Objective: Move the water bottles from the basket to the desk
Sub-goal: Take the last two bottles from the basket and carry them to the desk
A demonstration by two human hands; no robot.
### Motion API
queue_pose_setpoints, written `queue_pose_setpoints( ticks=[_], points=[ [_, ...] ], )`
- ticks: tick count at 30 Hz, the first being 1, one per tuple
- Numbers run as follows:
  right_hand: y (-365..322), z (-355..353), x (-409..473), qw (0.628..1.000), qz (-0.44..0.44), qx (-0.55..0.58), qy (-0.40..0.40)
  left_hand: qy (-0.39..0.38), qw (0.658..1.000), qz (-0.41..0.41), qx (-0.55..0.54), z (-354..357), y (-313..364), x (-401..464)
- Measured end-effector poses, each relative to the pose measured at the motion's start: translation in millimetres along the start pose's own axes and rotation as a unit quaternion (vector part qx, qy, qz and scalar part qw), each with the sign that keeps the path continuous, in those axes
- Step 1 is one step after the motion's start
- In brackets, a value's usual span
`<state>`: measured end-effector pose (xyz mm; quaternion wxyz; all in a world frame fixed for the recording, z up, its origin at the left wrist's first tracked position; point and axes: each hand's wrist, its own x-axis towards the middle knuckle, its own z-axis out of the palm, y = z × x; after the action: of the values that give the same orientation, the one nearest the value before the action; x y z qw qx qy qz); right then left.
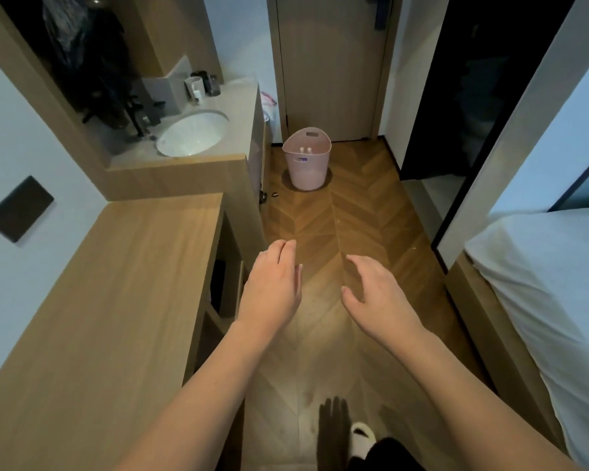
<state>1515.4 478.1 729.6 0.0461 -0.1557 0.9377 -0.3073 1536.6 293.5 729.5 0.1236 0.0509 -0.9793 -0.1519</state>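
- Bottles: two white caps (305,150) show just above the rim inside the pink basket (307,164), side by side, so the water bottles stand upright with their long axes vertical; their bodies are hidden by the basket wall.
- Basket position: it sits on the wooden floor (354,215) at the far end of the room, just in front of the closed door (330,62) and just right of the vanity's end panel.
- Direction from the fingers: the basket lies straight ahead and far from both hands, well apart from them, and roughly on the line that runs between the two.
- Left hand (272,287): held out palm down over the floor, fingers relaxed and lightly bent, grasping nothing.
- Right hand (374,294): also palm down, fingers spread and loosely curved, grasping nothing.
- Nearer hand: neither has a clear lead; the left fingertips reach slightly farther into the scene, but the gap to the basket is large for both.
- Desk (116,283): the wooden top runs along the left, near the left arm, so a bottle lifted out would travel back toward the near left.
- Judgement: the person must walk forward and reach down into the open top, taking each bottle from above by the neck or cap.
- Surroundings: a sink (193,134) lies far left and a bed (551,283) is on the right.
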Motion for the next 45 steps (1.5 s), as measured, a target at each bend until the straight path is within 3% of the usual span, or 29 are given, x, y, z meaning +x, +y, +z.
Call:
queue_pose_setpoints(
  ticks=[8,15,22,32,38,45],
  points=[
    [58,-15,212,1.0,-0.006,0.02,0.007,-0.005,1.0,0.019,0.012,67,-10,210],
    [76,-73,404,0.998,-0.034,0.021,0.038,0.034,0.999,0.023,0.002,72,-1,401],
    [107,-54,567,0.999,-0.022,0.032,-0.008,-0.006,1.0,-0.019,-0.016,133,-47,544],
    [124,-73,844,1.0,0.019,0.015,0.007,0.001,0.998,0.004,-0.056,176,-97,841],
    [153,-72,966,0.998,0.046,0.026,-0.022,-0.047,0.995,0.008,-0.083,224,-105,967],
    [187,-62,1165,0.998,-0.007,0.034,-0.053,-0.032,0.997,-0.025,-0.064,267,-136,1131]
  ],
)
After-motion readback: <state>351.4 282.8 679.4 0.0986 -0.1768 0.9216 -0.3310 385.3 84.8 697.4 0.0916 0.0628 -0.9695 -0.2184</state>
